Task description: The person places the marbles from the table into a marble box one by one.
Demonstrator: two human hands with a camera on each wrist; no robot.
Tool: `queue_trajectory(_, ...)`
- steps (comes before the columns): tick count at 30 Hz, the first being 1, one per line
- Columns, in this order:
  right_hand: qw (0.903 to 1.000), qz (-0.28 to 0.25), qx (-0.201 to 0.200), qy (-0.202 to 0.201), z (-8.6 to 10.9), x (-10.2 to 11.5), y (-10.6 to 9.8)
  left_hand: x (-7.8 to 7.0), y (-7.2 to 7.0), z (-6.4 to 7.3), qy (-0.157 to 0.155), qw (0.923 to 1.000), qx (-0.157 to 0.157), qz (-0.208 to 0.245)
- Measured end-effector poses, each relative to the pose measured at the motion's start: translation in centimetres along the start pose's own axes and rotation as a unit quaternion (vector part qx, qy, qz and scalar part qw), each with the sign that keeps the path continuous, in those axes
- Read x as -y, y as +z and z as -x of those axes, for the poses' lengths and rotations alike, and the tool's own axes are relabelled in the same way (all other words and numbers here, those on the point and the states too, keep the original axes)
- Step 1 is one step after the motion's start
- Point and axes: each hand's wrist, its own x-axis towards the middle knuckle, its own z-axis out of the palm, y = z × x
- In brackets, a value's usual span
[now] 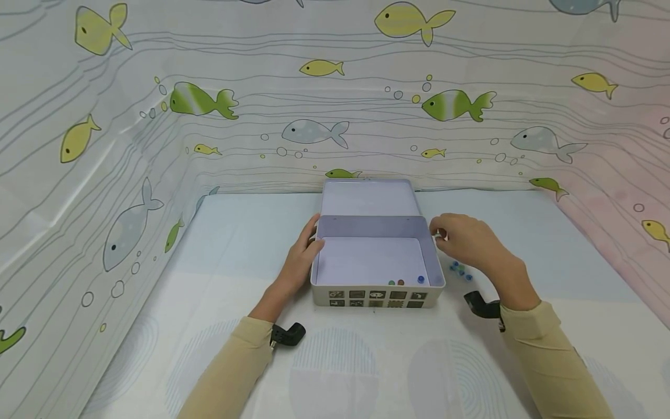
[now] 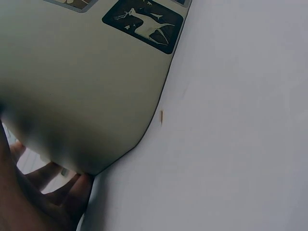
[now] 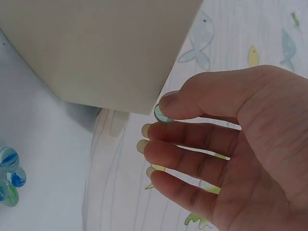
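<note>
A white metal box (image 1: 377,295) stands on the table with its lid (image 1: 369,196) raised at the back. My left hand (image 1: 299,256) grips the box's left side, thumb at the rim and fingers along the outer wall. Just outside the right wall, my right hand (image 1: 466,238) pinches a clear greenish glass marble (image 3: 162,114) between thumb and index finger; its other fingers are loosely bent. Inside the box, near the front, lie a green marble (image 1: 391,283), a brown marble (image 1: 401,282) and a blue marble (image 1: 421,279).
Several blue and green glass marbles (image 3: 9,160) lie on the table right of the box, below the right hand. Small picture stickers (image 1: 376,295) cover the box front. A fish-patterned sheet (image 1: 314,105) rises behind the pale tablecloth (image 1: 251,233).
</note>
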Motion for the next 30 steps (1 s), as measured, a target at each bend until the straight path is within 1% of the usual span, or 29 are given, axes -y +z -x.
queue_trajectory(9, 0.9986, 0.006, -0.040, -0.033, 0.0, 1.2, 0.2, 0.0, 0.0, 0.0, 0.001, 1.0000, 0.000, 0.004)
queue_trajectory(17, 0.9953, -0.004, -0.063, -0.074, 0.0, 2.4, 0.7, 0.0, 0.0, -0.1, -0.002, 1.0000, 0.000, 0.002)
queue_trajectory(25, 0.9919, -0.009, -0.070, -0.106, 0.0, 3.6, 1.4, -0.1, 0.0, 0.0, -0.004, 1.0000, 0.000, 0.001)
queue_trajectory(30, 0.9880, -0.005, -0.071, -0.137, -0.1, 4.3, 2.3, -0.1, 0.1, 0.0, 0.000, 1.0000, -0.001, 0.002)
